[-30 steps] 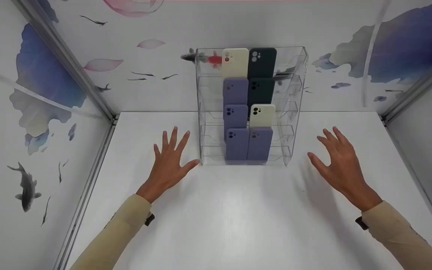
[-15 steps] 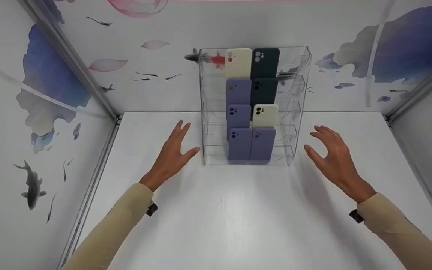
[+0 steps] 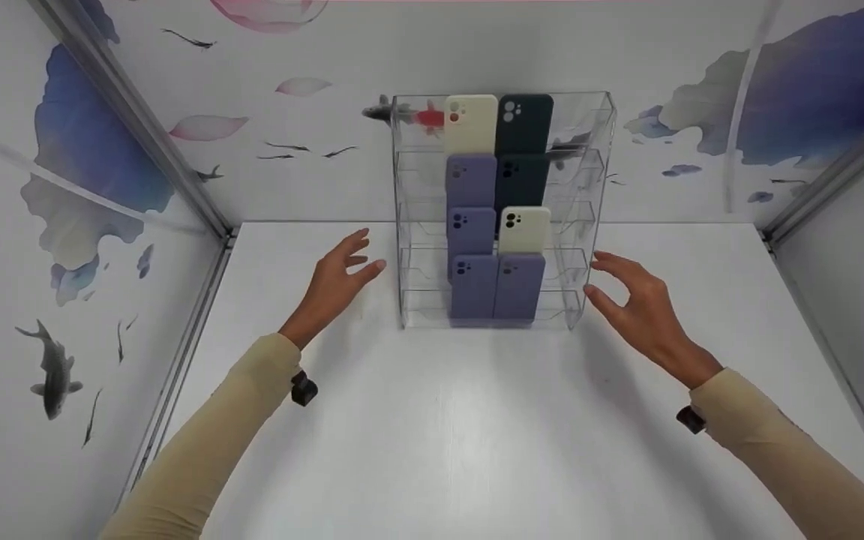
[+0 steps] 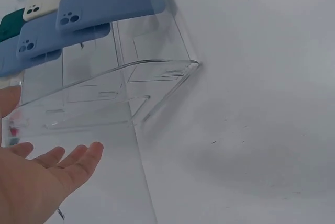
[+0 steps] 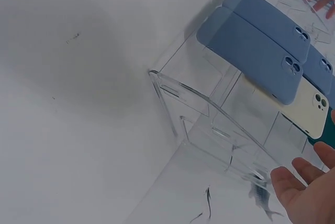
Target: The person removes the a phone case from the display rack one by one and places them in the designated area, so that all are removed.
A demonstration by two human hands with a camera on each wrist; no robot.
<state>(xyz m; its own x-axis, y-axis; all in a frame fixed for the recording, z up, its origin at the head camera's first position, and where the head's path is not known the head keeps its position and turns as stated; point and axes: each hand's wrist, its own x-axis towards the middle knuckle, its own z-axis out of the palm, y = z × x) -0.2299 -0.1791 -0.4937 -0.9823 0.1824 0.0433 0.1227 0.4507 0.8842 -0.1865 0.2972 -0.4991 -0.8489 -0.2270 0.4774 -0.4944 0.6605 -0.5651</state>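
A: State of hands?
B: Apart, one each side. Left hand [image 3: 333,281]: fingers loosely bent, just beside the clear acrylic tiered rack [image 3: 426,307]. Right hand [image 3: 642,304]: thumb and fingers parted, fingertips at the rack's right wall; contact cannot be told.
A: Rack position, load?
B: Upright on the smooth white tabletop [image 3: 439,435]. Two columns: four lavender rectangular phone cases [image 3: 475,289], two cream cases [image 3: 471,131], two dark-green cases [image 3: 528,131].

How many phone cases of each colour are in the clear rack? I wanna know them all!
Purple phone cases: 4
Cream phone cases: 2
Dark green phone cases: 2
Total: 8 in sight
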